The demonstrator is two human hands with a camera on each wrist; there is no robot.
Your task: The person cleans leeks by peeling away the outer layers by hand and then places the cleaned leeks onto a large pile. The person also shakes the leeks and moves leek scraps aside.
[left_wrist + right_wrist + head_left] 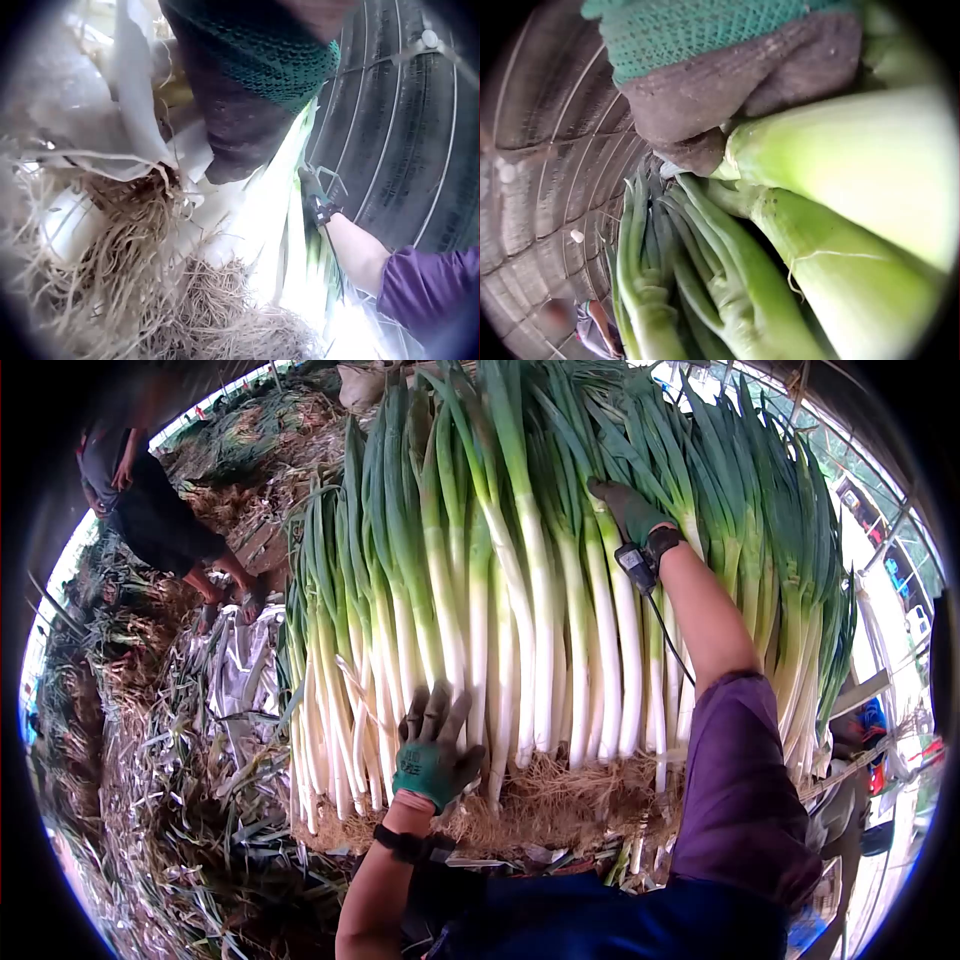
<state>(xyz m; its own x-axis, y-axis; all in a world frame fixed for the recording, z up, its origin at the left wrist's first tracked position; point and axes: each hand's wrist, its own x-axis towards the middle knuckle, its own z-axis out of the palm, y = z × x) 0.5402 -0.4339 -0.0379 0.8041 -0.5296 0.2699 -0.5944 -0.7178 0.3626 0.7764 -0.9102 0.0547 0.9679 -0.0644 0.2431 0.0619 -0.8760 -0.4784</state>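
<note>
Long green onions (530, 610), white below and green above, lie side by side in a thick pile, their roots (570, 800) towards the wearer. My left hand (435, 750), in a green and dark glove, rests with spread fingers on the white stalks near the root end. Roots and white bases (71, 225) show close by in the left wrist view. Farther up, my right hand (628, 512), gloved alike, grips a green onion (840, 150) where white turns to green. In the right wrist view its fingers (697, 112) curl at that stalk's neck.
A person (160, 510) stands at the upper left beside heaped leaf scraps (200, 760). A small device (634, 565) with a cable sits on the right wrist. Bright open ground (900, 650) and metal frame bars lie to the right. A ribbed roof (397, 127) arches overhead.
</note>
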